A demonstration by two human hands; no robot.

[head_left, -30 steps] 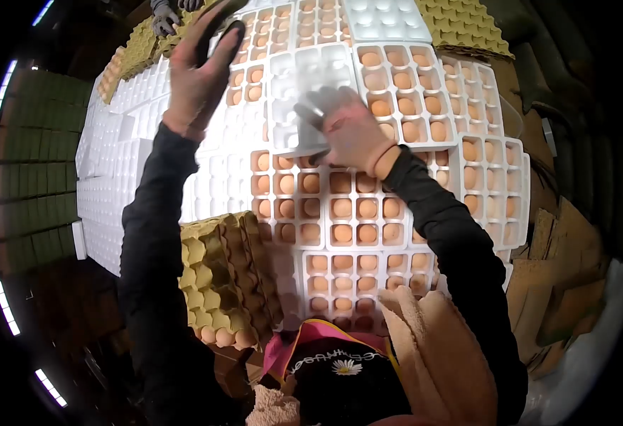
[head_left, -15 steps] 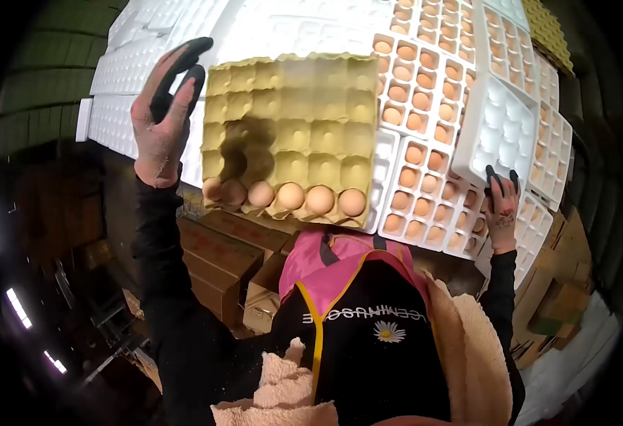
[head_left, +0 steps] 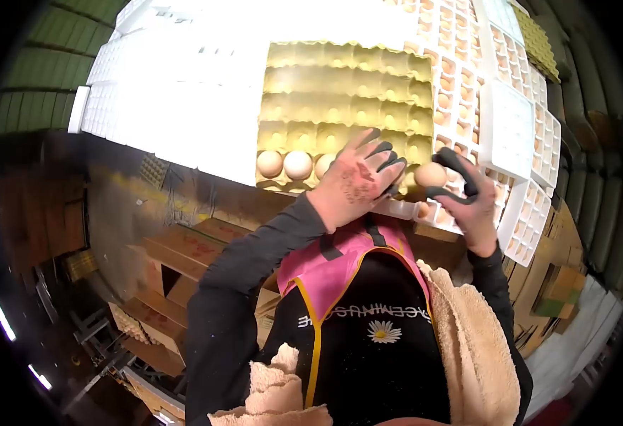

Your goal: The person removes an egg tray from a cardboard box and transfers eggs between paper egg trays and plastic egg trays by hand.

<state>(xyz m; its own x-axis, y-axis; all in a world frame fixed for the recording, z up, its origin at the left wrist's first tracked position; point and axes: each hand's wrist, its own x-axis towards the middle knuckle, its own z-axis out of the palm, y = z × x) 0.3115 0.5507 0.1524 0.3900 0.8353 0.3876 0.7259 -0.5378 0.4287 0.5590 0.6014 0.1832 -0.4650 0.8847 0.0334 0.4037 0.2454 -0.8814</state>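
The left hand (head_left: 358, 182) has swung over the near edge of the pulp tray (head_left: 340, 106), the right hand (head_left: 476, 207) to its corner. The rightmost egg (head_left: 430, 175) lies between right thumb and finger; neither grip's clamping can be told.

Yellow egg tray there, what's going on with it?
A person has both hands at the tray. The left hand is over its front row, hiding what's beneath; the right hand holds an egg at the front right corner. More eggs sit in that row, left of the left hand, and the visible cells behind are bare. White trays of eggs lie to the right.
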